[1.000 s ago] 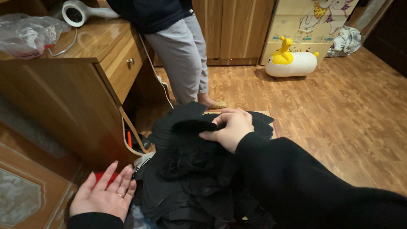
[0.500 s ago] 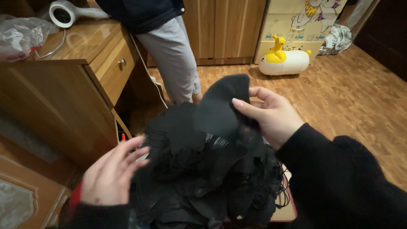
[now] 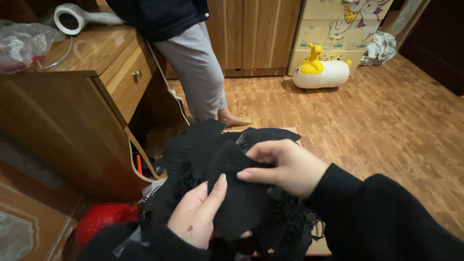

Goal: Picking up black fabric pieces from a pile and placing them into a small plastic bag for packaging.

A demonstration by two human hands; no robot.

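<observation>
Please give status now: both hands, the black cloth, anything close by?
Left hand and right hand both grip the black cloth. Cloth bunched, lifted over dark pile. Another person's legs stand just beyond, beside wooden desk.

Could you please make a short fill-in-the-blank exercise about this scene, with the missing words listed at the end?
1. Both hands, the left hand and the right hand, grip a piece of ____ fabric.
2. The hair dryer lies on the wooden ____.
3. The ride-on toy on the floor is white and ____.

Missing words: black; desk; yellow
</observation>
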